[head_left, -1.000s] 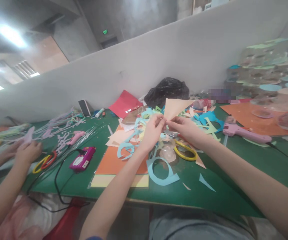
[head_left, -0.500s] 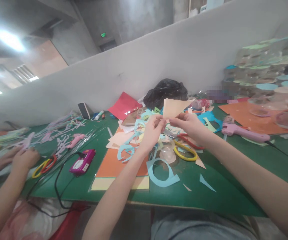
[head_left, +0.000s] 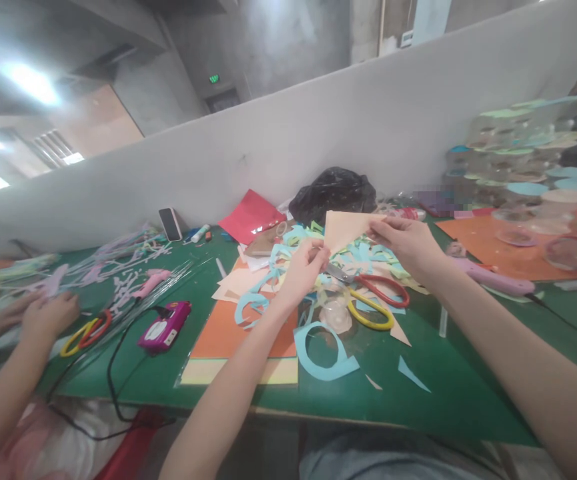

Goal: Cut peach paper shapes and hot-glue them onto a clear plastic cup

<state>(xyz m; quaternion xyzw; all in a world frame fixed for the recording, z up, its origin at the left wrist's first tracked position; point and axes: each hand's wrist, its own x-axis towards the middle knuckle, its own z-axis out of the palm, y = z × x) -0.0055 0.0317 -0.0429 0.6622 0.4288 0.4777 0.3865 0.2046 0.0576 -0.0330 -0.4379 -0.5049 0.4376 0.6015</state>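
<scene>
A peach paper triangle (head_left: 344,228) is held up over the green table (head_left: 448,393). My left hand (head_left: 302,268) pinches its lower corner. My right hand (head_left: 407,243) grips its upper right corner. Below the hands lie red and yellow scissors (head_left: 374,301), a clear plastic cup (head_left: 336,312) and many blue paper offcuts (head_left: 321,347). Orange and cream sheets (head_left: 228,328) lie under the scraps.
A pink glue gun (head_left: 491,279) lies to the right, a magenta device (head_left: 164,325) with a black cord to the left. A black bag (head_left: 332,192), red paper (head_left: 251,215) and a phone (head_left: 170,224) stand by the grey partition. Another person's hands (head_left: 48,313) work at far left.
My right hand has slid from the triangle's lower corner up along its edge to the right corner. The left hand keeps its pinch. The view shifted slightly.
</scene>
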